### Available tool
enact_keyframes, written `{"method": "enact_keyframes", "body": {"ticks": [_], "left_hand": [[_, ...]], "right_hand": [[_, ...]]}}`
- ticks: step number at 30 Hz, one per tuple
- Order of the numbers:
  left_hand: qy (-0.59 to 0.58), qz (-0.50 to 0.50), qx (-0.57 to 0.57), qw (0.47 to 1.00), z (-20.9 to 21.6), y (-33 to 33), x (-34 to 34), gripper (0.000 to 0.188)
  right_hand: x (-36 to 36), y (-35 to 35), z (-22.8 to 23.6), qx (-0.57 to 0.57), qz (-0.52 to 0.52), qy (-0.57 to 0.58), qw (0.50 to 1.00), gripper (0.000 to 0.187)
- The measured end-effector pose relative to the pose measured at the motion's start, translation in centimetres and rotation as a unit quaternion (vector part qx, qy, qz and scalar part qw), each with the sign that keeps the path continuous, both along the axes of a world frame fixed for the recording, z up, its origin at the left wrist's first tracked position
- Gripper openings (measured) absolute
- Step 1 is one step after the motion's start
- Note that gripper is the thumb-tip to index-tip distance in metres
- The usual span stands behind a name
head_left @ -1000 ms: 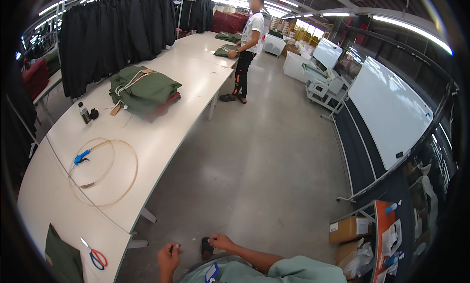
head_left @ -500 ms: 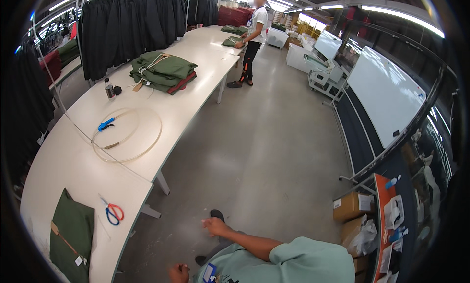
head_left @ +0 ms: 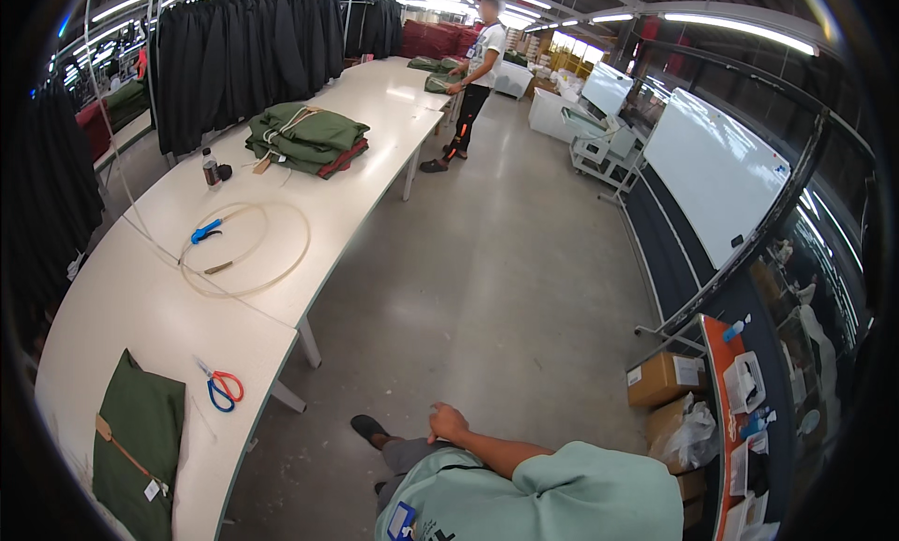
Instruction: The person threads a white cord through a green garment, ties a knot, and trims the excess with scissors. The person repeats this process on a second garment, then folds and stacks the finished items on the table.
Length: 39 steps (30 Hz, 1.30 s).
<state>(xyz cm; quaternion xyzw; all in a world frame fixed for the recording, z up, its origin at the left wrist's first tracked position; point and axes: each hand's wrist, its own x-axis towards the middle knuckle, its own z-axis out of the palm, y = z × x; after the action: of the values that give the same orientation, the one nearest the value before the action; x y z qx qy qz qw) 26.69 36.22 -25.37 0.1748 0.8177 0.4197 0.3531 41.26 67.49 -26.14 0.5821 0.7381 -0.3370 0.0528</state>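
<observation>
My right hand (head_left: 449, 422) is over my thigh, low in the middle of the view. Its fingers are loosely curled in, and I see nothing in them. My left hand is out of view. Closest on the white table (head_left: 122, 307) to my left are scissors (head_left: 221, 384) with one red and one blue handle. Beside them lies a folded dark green garment (head_left: 140, 438) with a brown cord and a white tag. Farther along the tabletop rest a coiled clear hose (head_left: 304, 251) with a blue air gun (head_left: 205, 230) and a small dark bottle (head_left: 210, 169).
A pile of green garments (head_left: 304, 134) sits midway along the table. At its far end a person (head_left: 482, 64) handles green garments. Black garments (head_left: 248, 64) hang behind. To the right stand a whiteboard (head_left: 716, 176), cardboard boxes (head_left: 665, 379) and an orange-topped table (head_left: 716, 354).
My right hand has come back toward my body, its fingers now curled downward. My left hand has left the view. The scene has shifted slightly, and a foot shows farther left.
</observation>
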Motion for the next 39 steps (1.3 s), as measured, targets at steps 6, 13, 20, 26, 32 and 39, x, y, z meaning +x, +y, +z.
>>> {"method": "enact_keyframes", "body": {"ticks": [6, 13, 20, 26, 32, 39], "left_hand": [[-0.014, 0.004, 0.014, 1.0, 0.8, -0.5, -3.3, 0.024], [-0.05, 0.037, 0.006, 0.998, -0.2, -5.0, -8.2, 0.025], [-0.101, 0.087, -0.018, 0.991, -1.6, -10.8, -13.7, 0.026], [-0.132, 0.117, -0.025, 0.984, -2.7, -14.9, -16.0, 0.027], [-0.165, 0.151, -0.005, 0.975, -5.3, -23.4, -14.6, 0.028], [-0.242, 0.234, 0.138, 0.931, -11.4, -39.8, -4.6, 0.029]], "right_hand": [[-2.6, -2.5, 0.1, -0.048, -0.063, 0.029, 0.996, 0.037], [-12.0, -5.7, -2.1, -0.205, 0.039, 0.038, 0.977, 0.023], [-22.8, -13.2, -10.2, -0.152, 0.335, 0.037, 0.929, 0.03], [-26.8, -16.4, -12.8, -0.224, 0.531, -0.008, 0.818, 0.038], [-26.6, -18.2, -11.7, -0.229, 0.618, -0.019, 0.752, 0.042], [-27.1, -29.6, -0.2, -0.128, 0.543, -0.002, 0.83, 0.041]]}}
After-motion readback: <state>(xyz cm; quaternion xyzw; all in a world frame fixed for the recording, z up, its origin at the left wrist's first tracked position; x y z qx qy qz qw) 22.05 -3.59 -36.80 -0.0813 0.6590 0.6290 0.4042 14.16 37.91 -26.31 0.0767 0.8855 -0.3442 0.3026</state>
